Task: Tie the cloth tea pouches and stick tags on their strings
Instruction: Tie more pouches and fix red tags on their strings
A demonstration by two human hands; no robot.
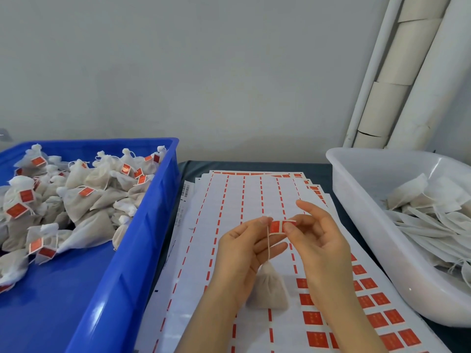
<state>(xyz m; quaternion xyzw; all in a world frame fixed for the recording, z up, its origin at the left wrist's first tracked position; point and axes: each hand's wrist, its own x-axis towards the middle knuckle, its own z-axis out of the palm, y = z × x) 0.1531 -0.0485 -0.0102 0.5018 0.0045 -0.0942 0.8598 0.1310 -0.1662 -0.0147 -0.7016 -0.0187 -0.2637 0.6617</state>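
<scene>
The left hand [242,250] pinches the top of the string [268,245]; the right hand [318,240] pinches the red tag [276,226] right beside it. The pouch [270,289] hangs below, down by the sticker sheet [229,200]. I'd keep the string tight and fold the red tag evenly over it

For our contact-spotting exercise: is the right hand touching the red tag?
Touching. The head view shows the right hand pinching the red tag between thumb and forefinger.

Blue crate [142,225], white tub [356,200], beige pouch [270,289], red tag [277,226], red-dashed white sticker sheets [242,200]
</scene>
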